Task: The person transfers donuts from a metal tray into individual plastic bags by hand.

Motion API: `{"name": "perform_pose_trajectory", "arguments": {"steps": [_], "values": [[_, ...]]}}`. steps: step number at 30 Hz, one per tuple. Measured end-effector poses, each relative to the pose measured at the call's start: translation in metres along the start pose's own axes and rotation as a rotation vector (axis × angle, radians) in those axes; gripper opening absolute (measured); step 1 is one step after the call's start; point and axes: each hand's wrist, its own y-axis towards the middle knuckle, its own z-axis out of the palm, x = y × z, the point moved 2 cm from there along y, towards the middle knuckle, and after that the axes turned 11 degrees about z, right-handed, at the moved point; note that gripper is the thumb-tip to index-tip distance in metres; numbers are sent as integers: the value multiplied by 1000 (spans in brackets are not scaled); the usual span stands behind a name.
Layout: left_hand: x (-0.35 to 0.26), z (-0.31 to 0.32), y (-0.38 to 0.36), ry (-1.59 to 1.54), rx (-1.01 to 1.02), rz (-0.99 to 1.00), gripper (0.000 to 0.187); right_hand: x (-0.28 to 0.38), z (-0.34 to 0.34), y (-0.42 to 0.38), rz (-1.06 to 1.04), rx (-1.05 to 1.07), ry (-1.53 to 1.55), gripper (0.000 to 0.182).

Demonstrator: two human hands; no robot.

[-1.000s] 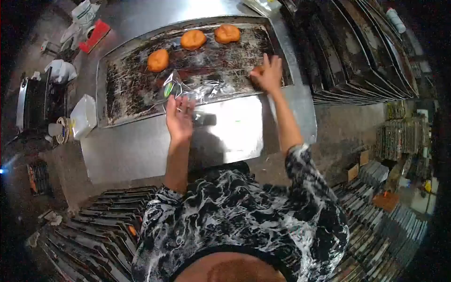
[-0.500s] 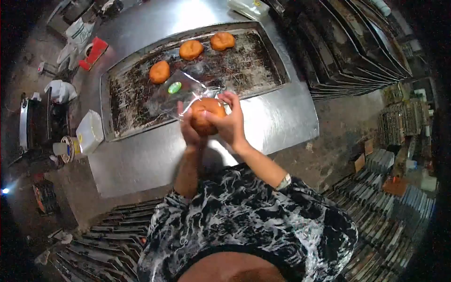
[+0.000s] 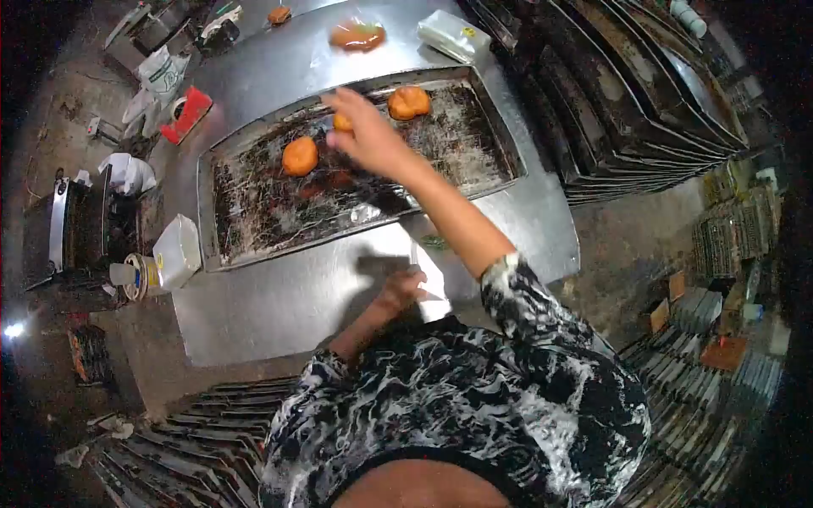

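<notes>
Right hand (image 3: 366, 135): since a moment ago emptied of its bun, now spread over tray (image 3: 495, 127), touching middle bun (image 3: 342, 123). Left hand (image 3: 400, 290): loosely curled on clear bags (image 3: 430, 279), bench (image 3: 288, 296), centre frame.

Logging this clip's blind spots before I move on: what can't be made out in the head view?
- Round orange bun on the dark metal baking tray: mostly hidden behind the right hand, so a grip cannot be confirmed.
- Left hand: near the table edge by a clear plastic bag; glare hides whether it grips it.
- Bagged orange bun: near the top edge, too small for detail.
</notes>
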Motion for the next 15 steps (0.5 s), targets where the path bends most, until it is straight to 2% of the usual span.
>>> {"name": "perform_pose_trajectory", "arguments": {"steps": [1, 2, 3, 4, 5, 6, 7, 9, 10, 11, 13, 14, 15], "values": [[17, 12, -4, 5, -2, 7, 21, 9, -4, -29, -76, -33, -48, 32], [37, 24, -6, -32, 31, -51, 19, 15, -19, -71, 47, 35, 34, 31], [46, 34, -9, -75, 65, -117, 18, 0, -34, -122, 717, 616, 144, 32], [51, 25, -11, -386, -42, -386, 20, -10, -50, -175, 676, 836, 35, 30], [41, 5, 3, -384, -54, -380, 20, 7, -68, -215, 676, 644, 244, 23], [25, -18, 18, -584, -158, -479, 24, 1, -73, -252, 820, 900, 457, 20], [14, -28, 23, -792, -250, -586, 27, 20, -82, -250, 823, 849, 257, 19], [-12, -19, 38, -1098, -298, -415, 29, 19, -84, -241, 1018, 483, 209, 18], [-26, -29, 47, -912, -156, -410, 29, 15, -84, -235, 998, 281, 377, 20], [-33, -38, 55, -717, -22, -395, 29, 15, -92, -237, 985, 277, 368, 20], [-12, -10, 40, -1091, -145, -632, 28, 21, -107, -256, 1078, 435, 197, 19], [1, 0, 33, -1034, -58, -630, 29, 25, -111, -262, 1020, 394, -46, 17], [-22, -19, 42, -895, -58, -662, 29, 29, -112, -268, 949, 349, -280, 16]]}}
